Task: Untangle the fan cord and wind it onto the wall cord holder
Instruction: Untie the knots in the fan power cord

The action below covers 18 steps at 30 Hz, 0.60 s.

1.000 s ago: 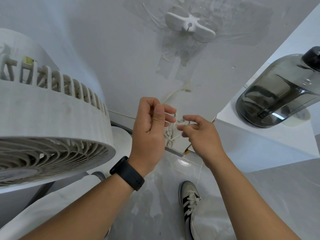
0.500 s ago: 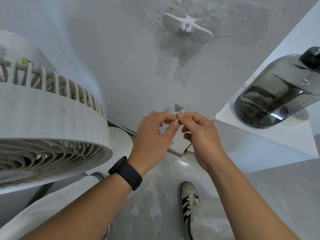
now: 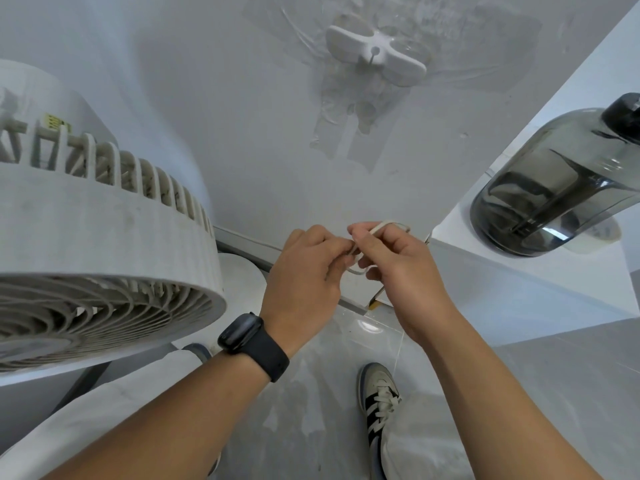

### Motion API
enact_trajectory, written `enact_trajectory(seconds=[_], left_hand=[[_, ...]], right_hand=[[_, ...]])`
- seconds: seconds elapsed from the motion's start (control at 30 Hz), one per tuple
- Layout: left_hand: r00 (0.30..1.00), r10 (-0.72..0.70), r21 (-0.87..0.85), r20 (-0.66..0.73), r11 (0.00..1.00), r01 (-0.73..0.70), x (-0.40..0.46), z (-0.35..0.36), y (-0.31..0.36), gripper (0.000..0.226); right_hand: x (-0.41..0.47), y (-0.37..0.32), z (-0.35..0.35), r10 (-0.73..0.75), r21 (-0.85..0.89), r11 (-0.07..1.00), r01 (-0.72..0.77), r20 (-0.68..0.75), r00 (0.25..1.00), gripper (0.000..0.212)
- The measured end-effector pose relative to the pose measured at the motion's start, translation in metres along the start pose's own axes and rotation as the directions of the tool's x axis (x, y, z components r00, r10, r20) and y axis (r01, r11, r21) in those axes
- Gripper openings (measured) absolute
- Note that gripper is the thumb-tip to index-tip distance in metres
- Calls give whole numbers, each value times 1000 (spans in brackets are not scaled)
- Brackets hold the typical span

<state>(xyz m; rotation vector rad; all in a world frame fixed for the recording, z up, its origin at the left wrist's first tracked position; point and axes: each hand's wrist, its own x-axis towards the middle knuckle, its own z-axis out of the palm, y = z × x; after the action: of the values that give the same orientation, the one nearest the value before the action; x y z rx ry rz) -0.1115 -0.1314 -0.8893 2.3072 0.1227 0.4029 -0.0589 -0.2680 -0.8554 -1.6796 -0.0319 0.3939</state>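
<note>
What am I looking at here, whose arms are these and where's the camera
The camera sits on a person's head, looking forward and down, so the two arms are their own. The left hand, with a dark watch on its wrist, and the right hand both pinch a thin white fan cord between them. A white fan stands at the left. High on the wall is a white cord holder, with nothing wound on it. A smoky jug sits on a ledge at the right.
</note>
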Motion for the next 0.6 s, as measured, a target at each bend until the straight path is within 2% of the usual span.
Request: enact_trajectory(seconds=[0.1, 0.2, 0.3, 0.37, 0.43, 0.6], left_hand=[[998, -53, -60, -30, 997, 51, -1, 0, 2, 19], [975, -212, -216, -71, 957, 192, 1, -5, 6, 33], [916, -396, -322, 58, 862, 393, 3, -1, 6, 44], [878, -446, -338, 172, 811, 478, 2, 4, 6, 43], [875, -439, -345, 205, 804, 485, 1, 6, 4, 37], [893, -429, -430, 133, 787, 442, 3, 2, 6, 32]], right_hand=[[1, 0, 1, 9, 44, 999, -8, -24, 1000, 17], [4, -1, -2, 49, 200, 979, -33, -75, 996, 21], [8, 2, -5, 62, 257, 966, -27, -129, 990, 23], [8, 3, -6, 66, 270, 963, -24, -148, 987, 24], [8, 2, -4, 69, 278, 960, -24, -153, 986, 24], [8, -2, -8, 70, 229, 973, -23, -202, 977, 20]])
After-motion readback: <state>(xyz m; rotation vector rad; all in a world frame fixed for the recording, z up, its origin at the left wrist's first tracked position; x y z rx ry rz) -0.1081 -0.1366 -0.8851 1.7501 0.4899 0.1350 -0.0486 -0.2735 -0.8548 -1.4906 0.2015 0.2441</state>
